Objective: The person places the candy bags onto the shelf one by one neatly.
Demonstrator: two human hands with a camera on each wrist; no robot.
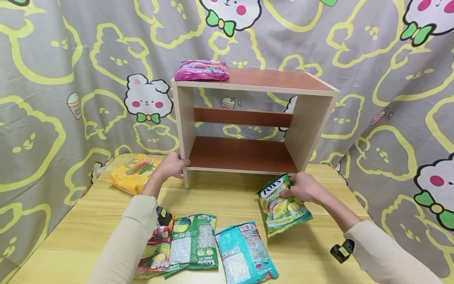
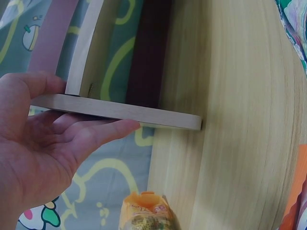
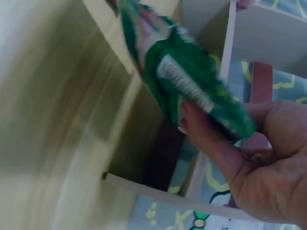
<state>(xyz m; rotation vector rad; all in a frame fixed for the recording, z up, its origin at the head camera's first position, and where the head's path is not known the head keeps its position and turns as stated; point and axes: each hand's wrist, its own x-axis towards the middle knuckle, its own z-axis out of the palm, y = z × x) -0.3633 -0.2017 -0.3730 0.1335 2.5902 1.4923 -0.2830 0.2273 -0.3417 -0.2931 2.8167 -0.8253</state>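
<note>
A small wooden shelf [image 1: 244, 154] with brown boards and pale edges stands on the table. My left hand [image 1: 172, 165] grips its left side panel [image 2: 120, 110], thumb on the inner side and fingers along the outer face. By its top right corner, my right hand [image 1: 305, 187] pinches a green Fox's Spring Tea candy bag [image 1: 281, 209]. This bag hangs tilted above the table, in front of the shelf's lower right corner. In the right wrist view the green candy bag [image 3: 187, 81] is blurred, held between thumb and fingers.
A purple candy bag [image 1: 202, 71] lies on the shelf's top left. On the wooden table [image 1: 312, 252] lie a yellow bag [image 1: 133, 173], a red-orange bag [image 1: 154, 252] partly behind my left sleeve, another green bag [image 1: 193, 242] and a turquoise bag [image 1: 244, 252]. A patterned curtain [image 1: 106, 79] hangs behind.
</note>
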